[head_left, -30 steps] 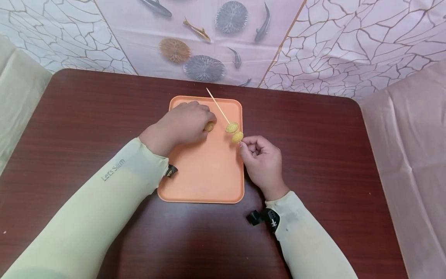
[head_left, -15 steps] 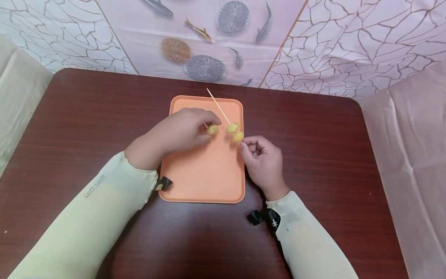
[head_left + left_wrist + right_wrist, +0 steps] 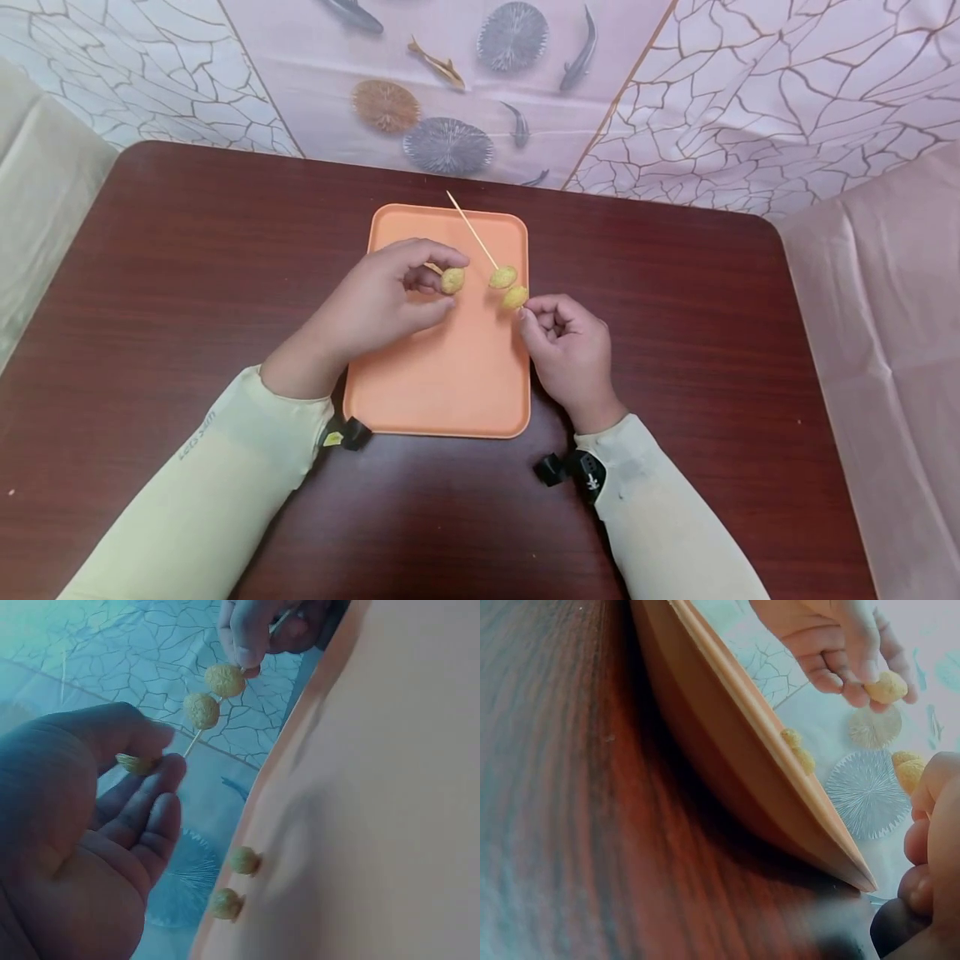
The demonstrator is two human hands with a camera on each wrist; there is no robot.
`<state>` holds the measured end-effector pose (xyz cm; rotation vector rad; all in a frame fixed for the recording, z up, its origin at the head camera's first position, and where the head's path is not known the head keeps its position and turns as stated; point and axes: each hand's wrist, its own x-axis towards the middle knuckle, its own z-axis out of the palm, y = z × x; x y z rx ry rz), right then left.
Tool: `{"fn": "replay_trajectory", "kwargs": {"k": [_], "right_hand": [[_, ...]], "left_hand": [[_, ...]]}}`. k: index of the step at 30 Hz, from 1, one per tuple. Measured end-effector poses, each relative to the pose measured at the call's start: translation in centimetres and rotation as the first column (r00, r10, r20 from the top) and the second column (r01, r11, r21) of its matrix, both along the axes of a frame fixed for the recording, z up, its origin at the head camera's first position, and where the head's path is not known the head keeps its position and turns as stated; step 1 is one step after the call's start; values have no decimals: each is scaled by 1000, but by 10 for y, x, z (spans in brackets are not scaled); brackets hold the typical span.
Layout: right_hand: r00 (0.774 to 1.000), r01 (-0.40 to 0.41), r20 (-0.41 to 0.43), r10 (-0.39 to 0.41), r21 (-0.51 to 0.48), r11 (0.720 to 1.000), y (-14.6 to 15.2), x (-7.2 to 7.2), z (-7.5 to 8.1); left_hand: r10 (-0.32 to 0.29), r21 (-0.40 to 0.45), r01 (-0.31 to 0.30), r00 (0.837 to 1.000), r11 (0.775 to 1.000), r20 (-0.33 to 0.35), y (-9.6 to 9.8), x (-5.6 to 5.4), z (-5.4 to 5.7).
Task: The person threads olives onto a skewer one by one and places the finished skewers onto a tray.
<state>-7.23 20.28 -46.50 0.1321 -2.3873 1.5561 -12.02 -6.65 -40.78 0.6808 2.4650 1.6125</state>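
Note:
My left hand (image 3: pixel 378 292), over the orange tray (image 3: pixel 442 392), holds a wrinkled yellow ball (image 3: pixel 452 281) at its fingertips. To its right, my right hand (image 3: pixel 570 354) pinches the blunt end of a thin wooden skewer (image 3: pixel 471 227). Two similar balls are threaded on that skewer, a farther ball (image 3: pixel 503 277) and a nearer ball (image 3: pixel 515 297) by my fingers. The skewer's bare tip slants toward the back. In the left wrist view, two loose balls, an upper one (image 3: pixel 245 860) and a lower one (image 3: pixel 225 904), lie on the tray; my left hand mostly hides them in the head view.
The tray lies on a dark reddish-brown table (image 3: pixel 690 333). A patterned cloth (image 3: pixel 480 100) with fish and round motifs hangs behind the table's far edge. A pale cloth (image 3: pixel 885 333) hangs along the right side.
My left hand has drawn back from low over the tray and turned, so the ball at its fingertips now shows. My right hand and the skewer have hardly moved.

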Motion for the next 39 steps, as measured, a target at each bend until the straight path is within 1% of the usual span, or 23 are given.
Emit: {"fn": "replay_trajectory", "kwargs": {"k": [4, 7, 9, 11, 12, 13, 16, 21, 24, 29, 32, 35, 39], "right_hand": [[1000, -22, -15, 22, 8, 1000, 1, 0, 1], [998, -55, -34, 55, 10, 998, 1, 0, 3], [996, -75, -46, 75, 7, 997, 2, 1, 3], [994, -93, -58, 92, 0, 996, 2, 1, 3], [993, -100, -60, 100, -3, 995, 3, 2, 2], [993, -107, -61, 106, -7, 994, 3, 3, 1], [991, -121, -60, 120, -14, 993, 4, 5, -2], [990, -135, -51, 134, -13, 991, 4, 9, -6], [986, -158, -51, 157, -15, 987, 4, 9, -7], [978, -201, -58, 200, -21, 979, 3, 8, -6], [973, -221, -65, 220, -15, 975, 3, 7, -6], [968, -242, -70, 241, -11, 970, 3, 6, -6], [960, -269, -71, 270, 13, 963, 3, 5, -5]], "left_hand": [[62, 81, -67, 996, 994, 61, 0, 2, -3], [110, 159, -124, 990, 980, 93, -1, 1, -6], [133, 246, -161, 983, 956, 130, -2, -1, -9], [144, 337, -193, 976, 922, 163, -3, -2, -13], [153, 370, -209, 972, 905, 176, -4, -3, -15], [159, 398, -224, 969, 890, 189, -5, -5, -16], [177, 450, -257, 961, 855, 213, -9, -7, -22], [217, 500, -313, 946, 808, 241, -14, -10, -28], [276, 506, -360, 932, 784, 236, -17, -11, -29], [382, 502, -425, 904, 753, 192, -20, -14, -31], [413, 506, -443, 893, 740, 178, -22, -16, -32], [429, 505, -451, 888, 736, 168, -24, -18, -34], [431, 521, -443, 889, 729, 153, -26, -19, -37]]}}
